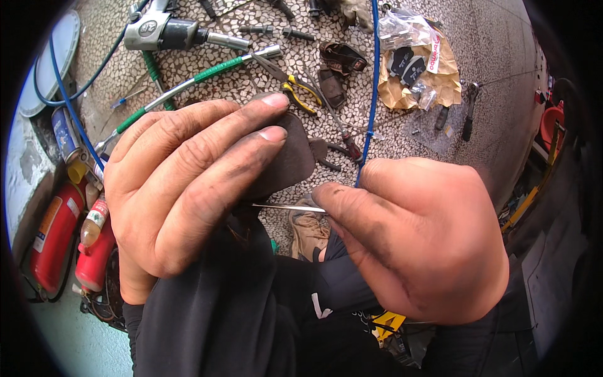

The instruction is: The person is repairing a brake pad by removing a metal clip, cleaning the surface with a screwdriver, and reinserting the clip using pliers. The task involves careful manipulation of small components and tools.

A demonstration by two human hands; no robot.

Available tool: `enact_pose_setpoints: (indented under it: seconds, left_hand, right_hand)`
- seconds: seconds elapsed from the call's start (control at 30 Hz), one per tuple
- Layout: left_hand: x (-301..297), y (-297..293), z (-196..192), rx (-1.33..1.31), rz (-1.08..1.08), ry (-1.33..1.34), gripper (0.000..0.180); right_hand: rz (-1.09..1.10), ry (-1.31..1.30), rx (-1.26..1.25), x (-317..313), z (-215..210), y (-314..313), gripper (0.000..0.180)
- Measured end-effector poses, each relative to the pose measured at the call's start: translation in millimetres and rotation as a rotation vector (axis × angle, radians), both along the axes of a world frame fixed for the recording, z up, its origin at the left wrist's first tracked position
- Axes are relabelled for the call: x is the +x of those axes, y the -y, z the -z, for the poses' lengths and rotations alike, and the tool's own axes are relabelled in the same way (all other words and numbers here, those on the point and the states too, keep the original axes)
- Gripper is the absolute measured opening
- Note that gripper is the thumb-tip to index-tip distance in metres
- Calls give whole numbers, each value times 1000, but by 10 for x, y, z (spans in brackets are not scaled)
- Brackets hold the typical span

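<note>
Plainly, left hand (182,179) holds plate (293,158); red-lettered label (434,54) beyond.

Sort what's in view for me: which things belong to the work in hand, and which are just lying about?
In use:
- dark flat plate, in the left hand
- thin metal strip, in the right hand

Apparently just lying about:
- power tool
- green-gripped bar
- yellow-handled pliers
- blue hose

Workshop — impact wrench (164,32), blue hose (375,75), pliers (293,82), bolts (256,29) — strewn over speckled floor (490,38).
</note>
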State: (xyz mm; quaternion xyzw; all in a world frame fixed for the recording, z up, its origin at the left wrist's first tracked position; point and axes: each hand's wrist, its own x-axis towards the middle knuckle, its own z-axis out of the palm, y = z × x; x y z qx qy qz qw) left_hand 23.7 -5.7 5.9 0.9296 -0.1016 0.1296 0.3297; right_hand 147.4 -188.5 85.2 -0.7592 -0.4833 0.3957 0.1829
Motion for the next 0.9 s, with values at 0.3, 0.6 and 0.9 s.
enact_pose_setpoints:
  seconds: [0.3,0.6,0.9]
  left_hand:
    - [6,18,-34,33,-11,29,22]
    - [-16,27,-23,31,-42,-1,23]
    - [-13,30,-50,30,-57,-5,20]
  right_hand:
    - [254,278,-156,-281,-180,-203,20]
    - [266,373,-156,-312,-184,-372,30]
    - [234,201,-300,-188,-323,-451,29]
